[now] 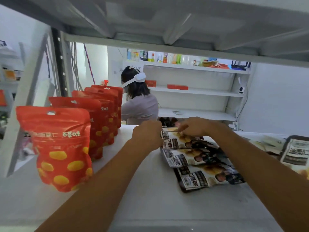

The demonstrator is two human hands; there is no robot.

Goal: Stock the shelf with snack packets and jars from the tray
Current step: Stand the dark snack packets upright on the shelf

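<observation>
Where the white shelf board (133, 206) stretches back from its front lip, a row of dark-and-cream printed foil snack packets (200, 158) lies flat on it right of centre. Each overlaps the next like tiles, and the nearest sits well short of the front edge. Both hands are at the farthest packet (182, 136), close to the board's back edge. The left hand (147, 136) has its fingers curled tight against that packet's left side, gripping it there. The right hand (195, 127) comes down on its top edge with thumb and fingers closed together, pinching it as far as the blur lets me judge.

Bare board lies open in front of the row all the way to the lip. A bare lane runs between the packets and the file of red stand-up pouches with yellow spots (61, 148), which stand upright one behind another along the left side. The left forearm crosses that lane without touching the pouches. Overhead, the grey underside of the upper shelf (167, 22) hangs low. At the right edge, packets of the same dark print (294, 154) lie partly out of view, near the right forearm. A dark perforated upright post (57, 64) stands at the back left corner. Beyond the back edge a person (138, 104) in a grey top with a white head strap faces a white wall shelving unit (197, 92) holding bottles and red boxes.
</observation>
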